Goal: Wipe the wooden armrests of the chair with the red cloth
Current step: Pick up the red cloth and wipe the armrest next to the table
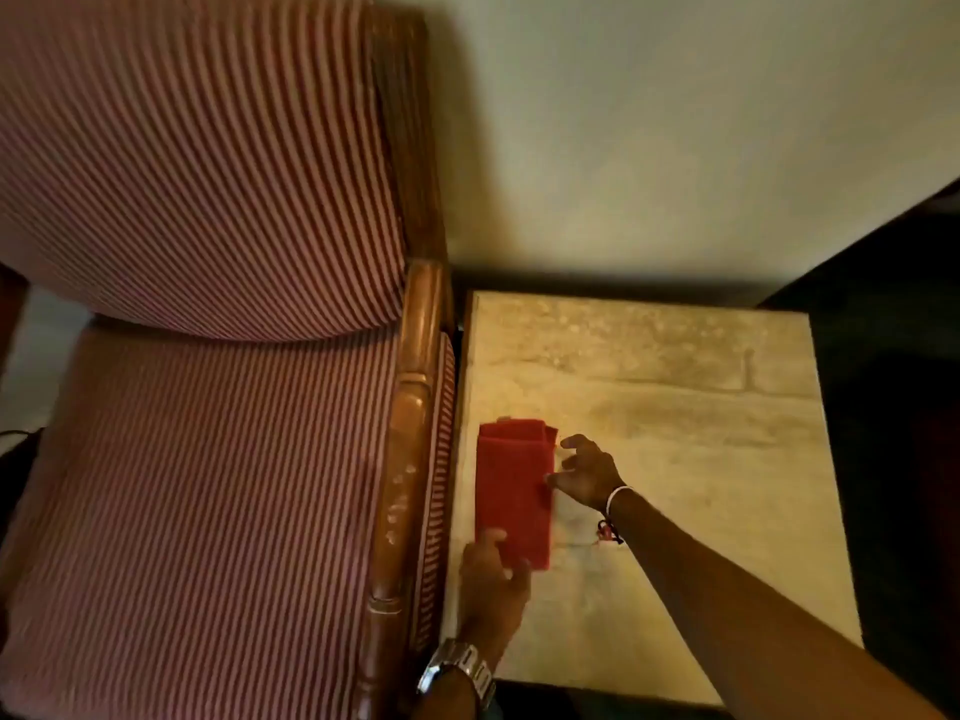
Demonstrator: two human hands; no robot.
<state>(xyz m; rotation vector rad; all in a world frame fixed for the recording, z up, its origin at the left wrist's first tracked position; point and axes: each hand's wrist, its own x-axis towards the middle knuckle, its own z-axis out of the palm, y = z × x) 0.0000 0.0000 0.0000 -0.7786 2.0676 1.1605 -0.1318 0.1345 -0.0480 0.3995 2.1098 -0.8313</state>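
A folded red cloth [514, 491] lies flat on a pale side table [675, 459], close to its left edge. My left hand [493, 579] rests on the cloth's near end, thumb on top and fingers at its edge. My right hand [587, 472] touches the cloth's right edge with its fingertips, fingers spread. Just left of the table runs the chair's right wooden armrest [410, 449], glossy brown with pale specks on it. The chair [208, 459] has red-and-white striped cushions. The other armrest is out of view.
A plain wall [675, 122] stands behind the table and chair. Dark floor or furniture [893, 407] lies right of the table. Only a narrow gap separates the table from the armrest. A metal watch [457, 667] is on my left wrist.
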